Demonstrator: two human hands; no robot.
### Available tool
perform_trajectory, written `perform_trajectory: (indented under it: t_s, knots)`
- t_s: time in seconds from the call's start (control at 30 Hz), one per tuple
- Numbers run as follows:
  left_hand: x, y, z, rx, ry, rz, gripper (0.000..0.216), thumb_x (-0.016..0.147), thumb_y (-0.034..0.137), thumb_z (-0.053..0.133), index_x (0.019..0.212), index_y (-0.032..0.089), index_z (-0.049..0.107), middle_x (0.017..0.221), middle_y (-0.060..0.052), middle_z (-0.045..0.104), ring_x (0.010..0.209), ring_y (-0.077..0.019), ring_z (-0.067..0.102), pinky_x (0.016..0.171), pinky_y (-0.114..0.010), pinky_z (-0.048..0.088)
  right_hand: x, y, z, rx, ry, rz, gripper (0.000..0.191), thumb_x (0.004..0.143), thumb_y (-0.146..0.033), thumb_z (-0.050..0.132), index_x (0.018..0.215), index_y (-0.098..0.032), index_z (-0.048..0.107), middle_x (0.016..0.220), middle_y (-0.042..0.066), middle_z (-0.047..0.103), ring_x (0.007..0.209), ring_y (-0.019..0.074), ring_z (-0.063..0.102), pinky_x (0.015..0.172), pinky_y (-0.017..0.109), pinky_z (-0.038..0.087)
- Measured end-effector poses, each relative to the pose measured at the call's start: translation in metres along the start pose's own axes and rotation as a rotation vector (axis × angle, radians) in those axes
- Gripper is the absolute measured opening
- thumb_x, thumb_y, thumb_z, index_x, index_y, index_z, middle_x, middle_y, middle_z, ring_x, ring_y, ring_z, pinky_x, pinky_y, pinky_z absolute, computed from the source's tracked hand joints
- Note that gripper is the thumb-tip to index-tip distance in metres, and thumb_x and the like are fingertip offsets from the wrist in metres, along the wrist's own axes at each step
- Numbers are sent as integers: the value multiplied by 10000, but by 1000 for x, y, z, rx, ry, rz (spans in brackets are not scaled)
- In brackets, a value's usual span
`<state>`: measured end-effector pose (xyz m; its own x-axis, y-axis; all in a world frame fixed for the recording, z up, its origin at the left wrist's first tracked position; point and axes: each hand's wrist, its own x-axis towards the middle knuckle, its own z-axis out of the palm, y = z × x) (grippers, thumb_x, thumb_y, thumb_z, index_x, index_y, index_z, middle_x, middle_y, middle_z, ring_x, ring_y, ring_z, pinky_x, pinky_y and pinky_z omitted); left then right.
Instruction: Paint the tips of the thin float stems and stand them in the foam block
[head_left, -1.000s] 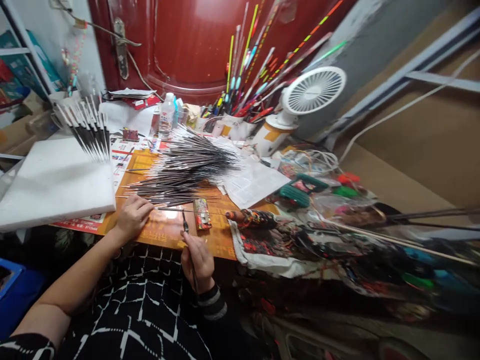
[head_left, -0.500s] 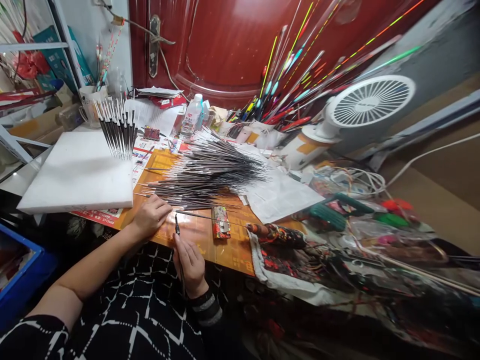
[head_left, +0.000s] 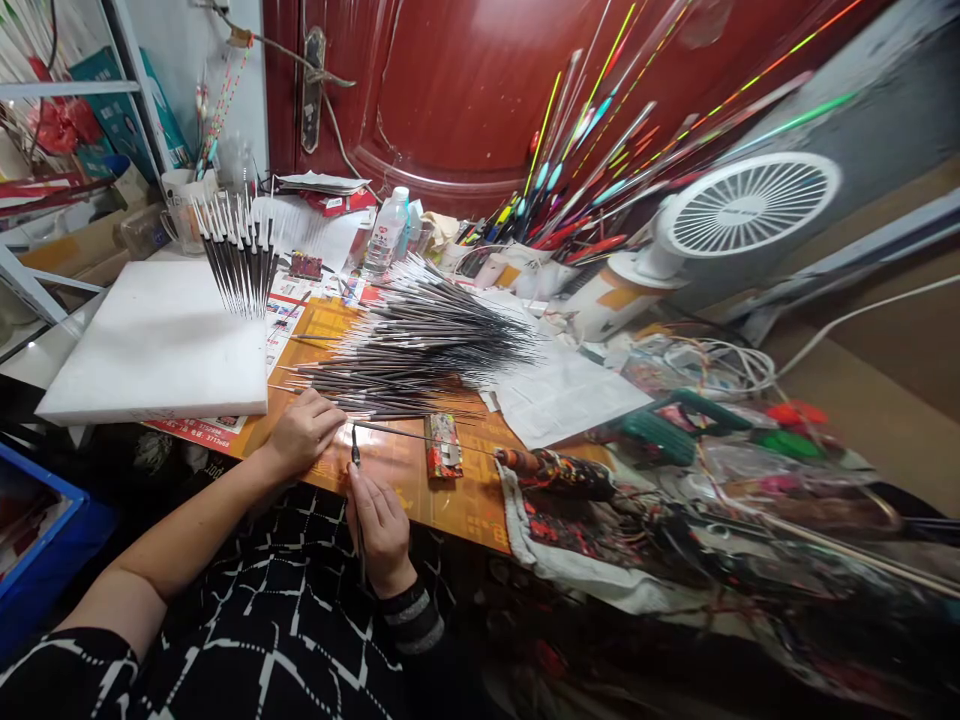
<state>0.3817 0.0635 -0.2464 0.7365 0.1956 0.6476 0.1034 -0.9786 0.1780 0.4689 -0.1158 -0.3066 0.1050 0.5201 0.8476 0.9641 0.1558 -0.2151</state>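
My left hand (head_left: pixel 304 432) rests on the orange table mat (head_left: pixel 397 470), fingers pinched on the end of one thin dark rod (head_left: pixel 420 436) that lies across the mat. Just behind it spreads a large pile of similar thin grey-black rods (head_left: pixel 420 340). My right hand (head_left: pixel 381 525) is closed on a slim brush (head_left: pixel 355 462), its tip pointing up at the rod near my left fingers. A small red and white block (head_left: pixel 444 445) props the rod to the right.
A white foam slab (head_left: pixel 154 345) at the left has several black-and-white rods (head_left: pixel 238 255) stuck upright in it. Cups of bright floats (head_left: pixel 570 150), a white fan (head_left: pixel 739 215), a plastic bottle (head_left: pixel 384 232), a paint-stained rag (head_left: pixel 577 520) and tangled clutter fill the right.
Over the second the view swung left and closer. My right hand drew the brush towards my left fingers; since half a second ago both hands have hardly moved.
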Motion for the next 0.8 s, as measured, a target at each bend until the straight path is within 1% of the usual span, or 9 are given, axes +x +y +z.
perform_trajectory:
  t_s: [0.2, 0.43, 0.63, 0.8]
  knots:
    - [0, 0, -1, 7, -35, -19, 232, 1035, 212, 481, 948, 174, 692, 894, -59, 685, 847, -208, 521, 814, -346, 463, 1, 1, 1, -19, 5, -8, 614, 971, -47, 563, 1554, -123, 384, 1176, 149, 737, 1060, 235, 723, 902, 371, 623]
    - [0, 0, -1, 1, -17, -12, 227, 1034, 214, 486, 939, 174, 689, 877, -54, 679, 834, -206, 510, 807, -342, 461, -3, 1, 3, -31, 7, -19, 624, 960, -36, 578, 1550, -113, 389, 1183, 150, 735, 1070, 240, 718, 910, 377, 619]
    - [-1, 0, 0, -1, -36, -30, 243, 1040, 225, 476, 945, 181, 696, 885, -57, 680, 837, -205, 516, 812, -347, 462, -3, 2, 3, -10, -10, -21, 632, 941, -13, 591, 1539, -81, 399, 1188, 170, 727, 1089, 255, 707, 916, 395, 617]
    - [-1, -1, 0, -8, -19, -23, 237, 1038, 218, 480, 933, 180, 689, 866, -53, 677, 831, -205, 507, 795, -345, 459, -4, 1, 2, 5, 19, -13, 621, 949, -29, 589, 1538, -111, 411, 1162, 155, 737, 1069, 242, 716, 892, 375, 630]
